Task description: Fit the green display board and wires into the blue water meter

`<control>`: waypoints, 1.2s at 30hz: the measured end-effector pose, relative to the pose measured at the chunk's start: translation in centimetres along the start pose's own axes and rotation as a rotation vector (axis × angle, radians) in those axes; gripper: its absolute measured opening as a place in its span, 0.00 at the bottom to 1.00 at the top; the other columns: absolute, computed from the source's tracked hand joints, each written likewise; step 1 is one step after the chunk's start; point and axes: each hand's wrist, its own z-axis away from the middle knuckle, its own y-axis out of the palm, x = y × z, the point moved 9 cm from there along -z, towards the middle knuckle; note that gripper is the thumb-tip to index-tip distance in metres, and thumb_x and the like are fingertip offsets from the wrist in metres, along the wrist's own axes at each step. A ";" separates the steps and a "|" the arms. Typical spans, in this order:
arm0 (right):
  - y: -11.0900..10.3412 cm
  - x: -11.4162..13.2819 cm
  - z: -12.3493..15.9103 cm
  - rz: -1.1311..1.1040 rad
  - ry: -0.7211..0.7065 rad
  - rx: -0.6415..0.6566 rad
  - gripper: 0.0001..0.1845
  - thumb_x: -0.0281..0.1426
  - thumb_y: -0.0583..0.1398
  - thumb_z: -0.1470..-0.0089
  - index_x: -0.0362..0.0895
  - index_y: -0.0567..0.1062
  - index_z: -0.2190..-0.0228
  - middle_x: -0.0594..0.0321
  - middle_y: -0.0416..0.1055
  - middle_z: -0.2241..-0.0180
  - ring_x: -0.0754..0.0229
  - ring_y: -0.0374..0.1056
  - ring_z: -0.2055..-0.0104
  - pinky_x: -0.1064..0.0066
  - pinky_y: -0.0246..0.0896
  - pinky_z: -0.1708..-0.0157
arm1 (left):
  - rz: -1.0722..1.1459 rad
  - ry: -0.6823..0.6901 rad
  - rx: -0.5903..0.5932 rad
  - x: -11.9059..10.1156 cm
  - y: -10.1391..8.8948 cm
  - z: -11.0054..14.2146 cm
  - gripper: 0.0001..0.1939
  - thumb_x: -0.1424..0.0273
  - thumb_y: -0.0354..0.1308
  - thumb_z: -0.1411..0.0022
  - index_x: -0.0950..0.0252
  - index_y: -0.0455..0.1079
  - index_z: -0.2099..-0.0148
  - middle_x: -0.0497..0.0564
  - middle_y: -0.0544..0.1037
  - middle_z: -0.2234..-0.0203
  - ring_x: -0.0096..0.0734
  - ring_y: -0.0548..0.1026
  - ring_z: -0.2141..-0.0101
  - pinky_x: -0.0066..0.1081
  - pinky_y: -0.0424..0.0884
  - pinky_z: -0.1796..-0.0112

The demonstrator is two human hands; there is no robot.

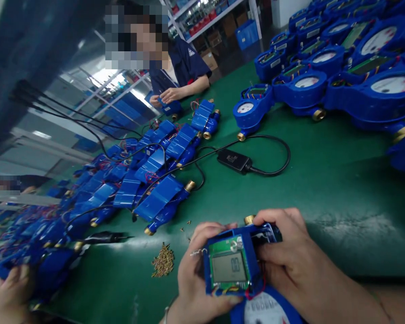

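Note:
I hold a blue water meter (236, 270) low in the middle of the head view, over the green table (340, 189). Its lid is off, showing a green circuit board with a grey LCD screen, a white dial below and a brass fitting at the top. My left hand (199, 274) grips the meter's left side with the thumb along its bottom edge. My right hand (290, 256) is wrapped round the right side, fingers curled over the top by the brass fitting.
A small heap of brass screws (163, 261) lies left of my hands. Rows of blue meters (155, 171) lie face down further left, open ones (324, 72) at top right. A black adapter (234, 160) with cable lies between. A co-worker (178, 72) sits opposite; another person's hand (6, 292) shows bottom left.

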 end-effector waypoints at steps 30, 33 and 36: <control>-2.6 -0.2 1.7 0.186 0.037 -0.054 0.16 0.30 0.60 0.43 0.56 0.69 0.53 0.65 0.58 0.48 0.59 0.55 0.45 0.63 0.60 0.48 | -0.018 -0.086 -0.049 1.2 1.1 1.5 0.34 0.50 0.65 0.51 0.62 0.65 0.47 0.54 0.69 0.59 0.40 0.71 0.59 0.40 0.71 0.57; -3.3 2.1 3.1 0.324 -0.163 -0.144 0.16 0.34 0.56 0.38 0.53 0.68 0.49 0.63 0.60 0.48 0.60 0.55 0.45 0.68 0.59 0.49 | -0.019 -0.056 -0.046 1.0 1.3 1.7 0.34 0.51 0.65 0.50 0.61 0.64 0.45 0.54 0.68 0.58 0.41 0.70 0.58 0.41 0.70 0.57; -3.2 3.0 3.4 0.331 -0.236 -0.181 0.14 0.35 0.56 0.36 0.49 0.70 0.49 0.63 0.63 0.51 0.64 0.59 0.49 0.74 0.58 0.51 | -0.039 -0.032 -0.052 0.6 1.5 1.8 0.33 0.52 0.65 0.49 0.60 0.63 0.45 0.54 0.68 0.58 0.41 0.70 0.57 0.43 0.69 0.55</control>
